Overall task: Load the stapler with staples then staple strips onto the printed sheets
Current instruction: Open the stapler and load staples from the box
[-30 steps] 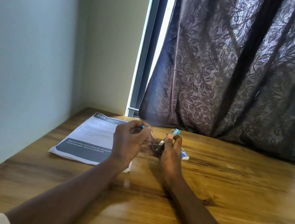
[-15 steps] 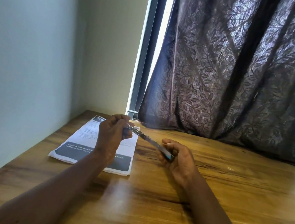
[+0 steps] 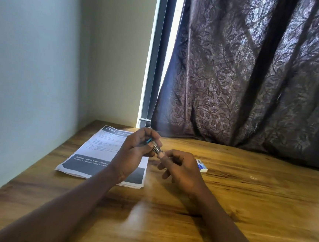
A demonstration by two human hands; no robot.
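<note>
A small metal stapler [image 3: 156, 148] with a blue end is held between both hands above the wooden table [image 3: 244, 196]. My left hand [image 3: 134, 153] grips its blue end, fingers curled round it. My right hand [image 3: 179, 169] pinches the other end with thumb and forefinger; most of the stapler is hidden by the fingers. A stack of printed sheets [image 3: 101, 154] lies flat on the table under and left of my left hand. A small white and blue staple box [image 3: 202, 166] lies on the table just behind my right hand.
A pale wall runs along the table's left edge. A dark patterned curtain [image 3: 254, 81] hangs along the back edge, with a window frame [image 3: 156, 62] beside it.
The hands have come closer together and the stapler between them looks shorter than half a second ago. The staple box is in sight again behind my right hand.
</note>
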